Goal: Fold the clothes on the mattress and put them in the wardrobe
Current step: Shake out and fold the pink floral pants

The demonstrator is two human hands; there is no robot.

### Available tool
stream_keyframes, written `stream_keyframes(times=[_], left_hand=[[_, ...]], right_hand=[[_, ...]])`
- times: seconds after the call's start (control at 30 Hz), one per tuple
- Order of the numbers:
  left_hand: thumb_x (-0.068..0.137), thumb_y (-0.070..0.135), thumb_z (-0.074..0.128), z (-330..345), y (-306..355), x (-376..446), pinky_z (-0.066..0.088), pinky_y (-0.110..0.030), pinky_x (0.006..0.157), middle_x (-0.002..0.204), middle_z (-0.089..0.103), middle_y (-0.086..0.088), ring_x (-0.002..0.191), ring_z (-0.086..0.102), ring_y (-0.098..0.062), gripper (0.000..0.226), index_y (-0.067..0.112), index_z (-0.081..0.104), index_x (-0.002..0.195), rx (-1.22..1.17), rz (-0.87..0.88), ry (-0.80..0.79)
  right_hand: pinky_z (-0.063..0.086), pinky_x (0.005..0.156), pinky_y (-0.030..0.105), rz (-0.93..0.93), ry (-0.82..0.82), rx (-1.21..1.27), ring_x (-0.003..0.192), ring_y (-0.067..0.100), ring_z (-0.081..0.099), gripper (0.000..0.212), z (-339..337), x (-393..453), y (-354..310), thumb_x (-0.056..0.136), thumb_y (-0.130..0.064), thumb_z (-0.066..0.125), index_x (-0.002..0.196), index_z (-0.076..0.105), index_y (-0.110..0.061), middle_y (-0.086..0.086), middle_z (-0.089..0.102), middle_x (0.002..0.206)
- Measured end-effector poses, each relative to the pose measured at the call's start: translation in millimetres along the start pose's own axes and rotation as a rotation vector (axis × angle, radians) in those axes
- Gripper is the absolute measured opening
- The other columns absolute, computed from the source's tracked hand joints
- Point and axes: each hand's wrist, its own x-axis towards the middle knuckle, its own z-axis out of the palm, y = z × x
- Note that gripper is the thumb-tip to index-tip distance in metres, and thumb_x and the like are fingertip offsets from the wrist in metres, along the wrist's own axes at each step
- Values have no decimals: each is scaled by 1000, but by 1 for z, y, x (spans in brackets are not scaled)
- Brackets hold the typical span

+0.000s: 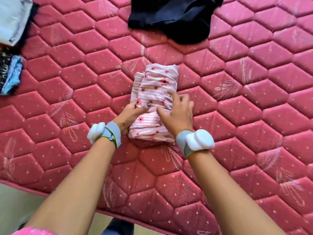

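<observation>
Pink floral garment (156,92): folded, lying mid-mattress (254,116).
Left hand (129,116): fingers being curled around the bundle's left edge — gripping.
Right hand (177,114): being pressed on top — fingers spread, open.
Dark garment (174,17): lying unfolded beyond.

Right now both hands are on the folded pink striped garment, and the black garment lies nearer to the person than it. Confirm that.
Not quite. Both hands, left hand and right hand, are on the folded pink striped garment, but the black garment lies beyond it, farther from the person, as the head view shows.
</observation>
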Motion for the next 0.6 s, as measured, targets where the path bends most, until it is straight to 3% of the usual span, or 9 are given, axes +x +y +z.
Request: stream_keyframes(times=[0.1, 0.2, 0.27, 0.37, 0.47, 0.53, 0.6], left_hand=[[99, 10, 46, -1, -8, -5, 49, -31, 89, 104, 66, -3, 91, 64, -12, 25, 7, 51, 123, 68, 64, 61], [100, 27, 47, 1, -19, -13, 42, -27, 94, 121, 61, -5, 110, 57, -17, 33, 11, 50, 128, 303, 157, 190], [97, 34, 51, 4, -21, -25, 41, -29, 85, 117, 65, -11, 106, 60, -27, 34, 12, 54, 123, 474, 144, 382], [94, 42, 52, 16, -12, -44, 41, -40, 76, 108, 66, -21, 100, 59, -43, 37, 16, 49, 120, 677, 77, 585], [91, 45, 54, 24, -16, -56, 43, -44, 74, 109, 66, -23, 97, 59, -46, 45, 19, 42, 125, 698, 117, 564], [90, 47, 56, 23, -20, -58, 43, -44, 73, 113, 66, -19, 97, 60, -45, 48, 19, 42, 126, 642, 155, 556], [91, 46, 56, 18, -22, -57, 43, -45, 72, 113, 66, -18, 95, 60, -46, 49, 17, 41, 127, 610, 208, 546]], right_hand=[[26, 107, 46, 50, 4, -29, 130, 36, 25, 66, 14, -7, 12, 87, -52, 50, 146, 28, -34, 15, 19, 147], [16, 115, 46, -89, -132, -147, 143, 34, 11, 72, 35, -18, 24, 81, -70, 21, 147, 6, -47, 11, -3, 158], [13, 116, 47, -130, -151, -236, 144, 34, 10, 70, 43, -24, 30, 81, -71, 14, 145, -1, -49, 10, -5, 159], [24, 113, 49, -105, 15, -236, 141, 36, 23, 65, 49, -24, 23, 87, -63, 25, 148, 21, -40, 15, 13, 157], [35, 104, 49, -125, 229, -224, 130, 34, 37, 51, 48, -5, -2, 91, -51, 36, 134, 52, -29, 12, 38, 147], [35, 103, 49, -169, 231, -243, 127, 34, 37, 45, 47, 20, -21, 92, -47, 40, 130, 54, -27, 11, 40, 145], [26, 108, 47, -108, 113, -260, 134, 34, 26, 49, 45, 50, -36, 92, -50, 44, 137, 46, -30, 7, 28, 152]])
